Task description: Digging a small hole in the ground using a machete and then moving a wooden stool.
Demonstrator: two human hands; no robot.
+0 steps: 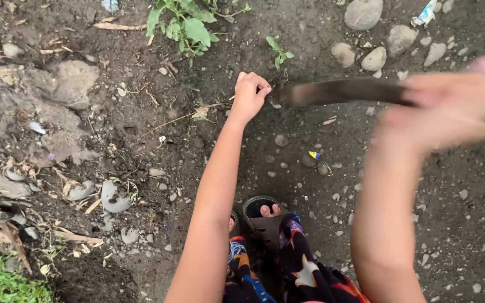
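Observation:
My left hand [249, 94] reaches down to the bare soil, its fingers curled shut near a small green seedling [279, 51]; whether it pinches anything I cannot tell. My right hand [450, 106] is blurred by motion and grips the handle of a dark, flat digging blade [335, 91]. The blade's tip lies right beside my left fingertips. My foot in a dark sandal [262, 216] stands below, with patterned trousers [293, 269] at the frame's bottom.
A leafy green weed [185, 25] grows at the top. Several grey stones [363, 12] lie at the upper right, and more stones [113, 196] with dry leaves at the left. Grass [1, 280] fills the lower left corner.

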